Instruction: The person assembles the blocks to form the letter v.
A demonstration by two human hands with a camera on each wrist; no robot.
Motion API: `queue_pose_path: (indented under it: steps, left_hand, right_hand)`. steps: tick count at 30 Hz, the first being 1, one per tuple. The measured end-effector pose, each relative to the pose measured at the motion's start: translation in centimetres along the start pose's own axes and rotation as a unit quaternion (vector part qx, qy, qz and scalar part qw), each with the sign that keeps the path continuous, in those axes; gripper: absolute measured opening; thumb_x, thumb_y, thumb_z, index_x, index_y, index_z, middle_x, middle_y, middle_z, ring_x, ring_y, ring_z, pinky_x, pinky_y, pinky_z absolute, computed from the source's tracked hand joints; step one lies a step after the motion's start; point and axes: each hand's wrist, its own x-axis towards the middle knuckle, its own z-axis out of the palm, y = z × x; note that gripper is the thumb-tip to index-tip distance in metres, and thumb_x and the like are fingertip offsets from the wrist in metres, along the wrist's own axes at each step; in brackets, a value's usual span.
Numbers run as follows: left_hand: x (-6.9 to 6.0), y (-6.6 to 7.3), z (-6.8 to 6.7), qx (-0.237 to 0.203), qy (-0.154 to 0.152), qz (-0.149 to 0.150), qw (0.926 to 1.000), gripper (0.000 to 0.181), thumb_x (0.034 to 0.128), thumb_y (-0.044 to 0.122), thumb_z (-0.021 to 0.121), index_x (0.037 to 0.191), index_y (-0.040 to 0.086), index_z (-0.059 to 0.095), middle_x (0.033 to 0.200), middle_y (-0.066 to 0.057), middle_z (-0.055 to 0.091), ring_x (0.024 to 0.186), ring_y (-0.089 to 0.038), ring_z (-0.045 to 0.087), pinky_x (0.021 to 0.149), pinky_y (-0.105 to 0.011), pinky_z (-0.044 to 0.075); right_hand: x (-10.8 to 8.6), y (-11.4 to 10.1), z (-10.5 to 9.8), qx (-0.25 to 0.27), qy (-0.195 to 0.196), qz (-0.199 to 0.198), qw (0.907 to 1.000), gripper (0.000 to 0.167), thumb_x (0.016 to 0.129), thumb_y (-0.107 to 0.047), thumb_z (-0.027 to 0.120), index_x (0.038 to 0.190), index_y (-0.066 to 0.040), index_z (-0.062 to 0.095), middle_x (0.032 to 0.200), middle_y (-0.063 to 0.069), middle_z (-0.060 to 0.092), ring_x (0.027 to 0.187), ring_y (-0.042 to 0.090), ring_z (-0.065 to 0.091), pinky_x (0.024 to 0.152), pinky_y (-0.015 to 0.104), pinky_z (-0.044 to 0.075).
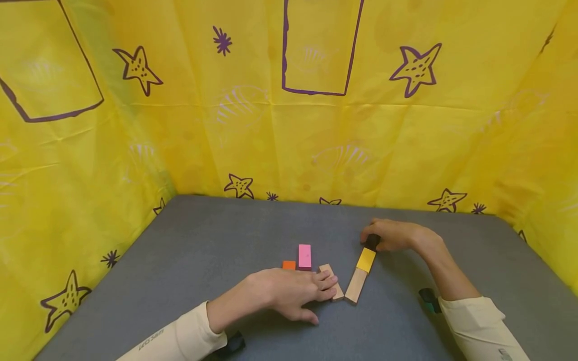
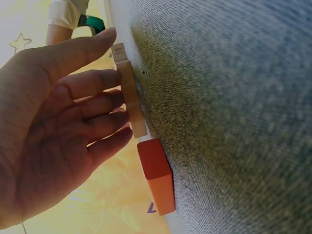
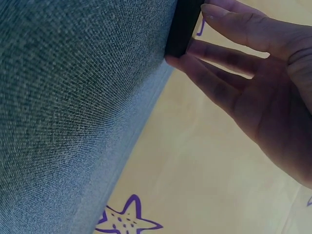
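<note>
My right hand (image 1: 397, 234) pinches a black block (image 3: 184, 29) between thumb and fingers, at the far end of a slanted row on the table. Against the black block lies a yellow block (image 1: 366, 259), followed by a plain wooden block (image 1: 356, 286). A second plain wooden block (image 1: 325, 268) leans the other way, its near end close to the first, so the two form a V. The fingertips of my left hand (image 1: 289, 291) rest on this second block, fingers fairly straight. In the left wrist view, an orange block (image 2: 162, 195) stands beyond the little finger.
A pink block (image 1: 304, 254) stands behind my left hand, beside the orange block, which that hand partly hides. Yellow cloth (image 1: 271, 140) with starfish drawings rises around the grey table (image 1: 217, 230). Dark straps (image 1: 429, 300) sit at the wrists.
</note>
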Motion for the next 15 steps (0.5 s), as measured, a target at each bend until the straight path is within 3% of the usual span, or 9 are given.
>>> queue_pose_path:
  steps: [15]
  left_hand:
    - [0.01, 0.01, 0.18, 0.005, 0.006, 0.001, 1.0, 0.07, 0.1048, 0.047, 0.059, 0.164, 0.018, 0.035, 0.175, 0.0, 0.025, 0.163, -0.015, 0.024, 0.128, -0.026, 0.03]
  right_hand:
    - [-0.05, 0.01, 0.05, 0.003, -0.001, -0.01, 0.9999, 0.031, 0.087, 0.002, 0.076, 0.115, -0.011, 0.074, 0.11, 0.009, 0.066, 0.1, 0.024, 0.062, 0.09, 0.042, 0.054]
